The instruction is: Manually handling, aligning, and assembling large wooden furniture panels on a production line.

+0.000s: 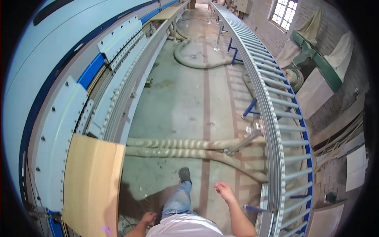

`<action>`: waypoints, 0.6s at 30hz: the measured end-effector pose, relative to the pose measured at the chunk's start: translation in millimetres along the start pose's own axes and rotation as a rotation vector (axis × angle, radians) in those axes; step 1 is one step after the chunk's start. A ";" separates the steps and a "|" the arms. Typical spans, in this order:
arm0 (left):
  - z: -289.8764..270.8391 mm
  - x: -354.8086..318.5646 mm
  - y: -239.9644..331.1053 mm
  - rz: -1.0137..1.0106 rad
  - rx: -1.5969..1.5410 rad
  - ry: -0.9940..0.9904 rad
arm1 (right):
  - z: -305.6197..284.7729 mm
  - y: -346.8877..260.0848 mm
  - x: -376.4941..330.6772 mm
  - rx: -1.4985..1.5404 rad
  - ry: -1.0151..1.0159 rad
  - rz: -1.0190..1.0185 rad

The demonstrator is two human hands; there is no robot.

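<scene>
My left hand (pixel 149 218) hangs low beside my thigh with its fingers curled in, and I see nothing in it. It is nearest to the wooden panel (pixel 93 173), a pale board lying on the machine at my left, but stays apart from it. My right hand (pixel 224 191) is out in front of me over the floor, its fingers loosely closed with no object showing between them. To its right runs the roller conveyor (pixel 273 136), which it does not touch. One leg in blue jeans and a dark shoe (pixel 184 174) is stretched forward.
Two ribbed hoses (pixel 173 143) cross the floor ahead of my foot. Another hose (pixel 197 64) curls farther up the aisle. A long white machine (pixel 51 130) lines the left side, with a second board (pixel 166 14) far along it. A green dust collector (pixel 319 61) stands beyond the rollers.
</scene>
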State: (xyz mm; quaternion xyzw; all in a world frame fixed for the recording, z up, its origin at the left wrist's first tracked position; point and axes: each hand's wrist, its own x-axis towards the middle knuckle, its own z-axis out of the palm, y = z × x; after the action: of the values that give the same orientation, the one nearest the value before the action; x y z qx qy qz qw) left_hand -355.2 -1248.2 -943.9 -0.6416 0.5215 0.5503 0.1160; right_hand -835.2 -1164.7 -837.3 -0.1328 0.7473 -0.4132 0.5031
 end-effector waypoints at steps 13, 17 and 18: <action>-113.5 204.7 487.4 0.459 0.103 -0.024 | -94.9 -106.6 235.7 0.253 0.340 0.216; -124.4 262.1 593.7 0.442 0.068 -0.020 | -123.5 -62.7 298.8 0.237 0.321 0.442; -125.6 282.6 614.4 0.493 0.091 -0.019 | -126.8 -52.4 319.0 0.209 0.278 0.514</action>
State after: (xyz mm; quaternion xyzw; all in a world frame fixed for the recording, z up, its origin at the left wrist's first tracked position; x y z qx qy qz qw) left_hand -813.7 -1755.7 -870.3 -0.4840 0.6852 0.5442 0.0121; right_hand -1102.1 -1331.9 -983.6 0.1706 0.7715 -0.3612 0.4952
